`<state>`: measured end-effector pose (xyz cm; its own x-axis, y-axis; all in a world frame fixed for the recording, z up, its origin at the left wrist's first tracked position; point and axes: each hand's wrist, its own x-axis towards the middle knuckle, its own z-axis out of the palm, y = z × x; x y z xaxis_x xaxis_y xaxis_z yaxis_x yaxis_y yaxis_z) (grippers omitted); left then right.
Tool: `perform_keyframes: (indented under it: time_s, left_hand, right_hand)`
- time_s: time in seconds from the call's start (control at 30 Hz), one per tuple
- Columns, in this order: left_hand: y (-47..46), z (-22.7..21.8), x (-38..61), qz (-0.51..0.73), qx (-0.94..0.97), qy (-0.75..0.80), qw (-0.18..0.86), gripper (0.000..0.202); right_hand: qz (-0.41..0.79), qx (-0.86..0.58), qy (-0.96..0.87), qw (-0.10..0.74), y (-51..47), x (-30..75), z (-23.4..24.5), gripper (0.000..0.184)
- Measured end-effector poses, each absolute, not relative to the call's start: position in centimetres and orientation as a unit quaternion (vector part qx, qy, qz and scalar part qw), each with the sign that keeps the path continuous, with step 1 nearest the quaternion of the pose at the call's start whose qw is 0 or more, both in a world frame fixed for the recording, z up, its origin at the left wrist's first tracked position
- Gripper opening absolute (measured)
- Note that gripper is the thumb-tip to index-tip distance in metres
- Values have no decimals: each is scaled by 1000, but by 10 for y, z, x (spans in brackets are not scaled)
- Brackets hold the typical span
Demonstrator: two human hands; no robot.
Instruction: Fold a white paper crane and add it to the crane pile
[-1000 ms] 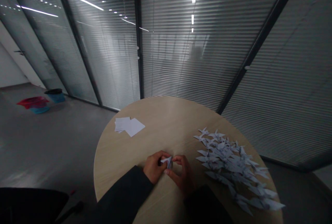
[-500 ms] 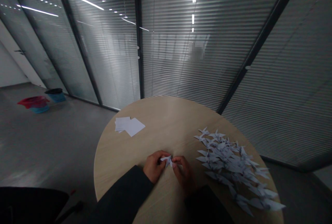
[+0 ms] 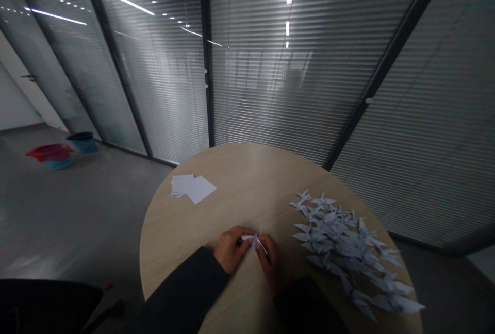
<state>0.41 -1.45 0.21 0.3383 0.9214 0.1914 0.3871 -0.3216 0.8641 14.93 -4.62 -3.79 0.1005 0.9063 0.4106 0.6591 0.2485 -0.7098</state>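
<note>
A small white folded paper crane [image 3: 254, 241] is held between my two hands, low over the middle of the round table [image 3: 247, 179]. My left hand [image 3: 231, 247] pinches its left side between thumb and fingers. On the other side, my right hand [image 3: 271, 259] grips the right wing with thumb and fingertips. Fingers cover part of the folds. To the right spreads a heap of finished-looking white paper cranes [image 3: 340, 236]. Several square sheets of white paper [image 3: 199, 188] lie overlapping at the table's left.
Glass partitions with blinds [image 3: 270, 107] stand just past the table's far edge. On the floor at left are a blue bin with a red liner [image 3: 52, 153] and another with a black liner [image 3: 83, 142]. A dark chair [image 3: 46, 303] fills the lower left corner.
My right hand has shifted slightly and closed in on the paper crane's right side. The folded piece now shows its wings spread lower, with an upright point in the middle. My left hand stays put.
</note>
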Motion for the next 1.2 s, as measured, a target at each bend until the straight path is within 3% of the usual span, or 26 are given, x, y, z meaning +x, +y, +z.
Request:
perform_keyframes:
  time_s: [0.2,0.5,0.8,1.2]
  left_hand:
    - [-9,-6,6,396,625,431,517,21]
    - [-1,-5,6,422,490,348,679,44]
    - [-6,-2,6,400,367,299,785,40]
    - [-12,5,5,382,284,244,845,29]
  right_hand:
    - [236,-591,-638,434,-46,154,-32,30]
    - [357,-558,-599,449,-44,158,-21,34]
    - [420,-491,-600,473,-48,161,-14,39]
    - [506,-420,-556,508,-51,161,-17,41]
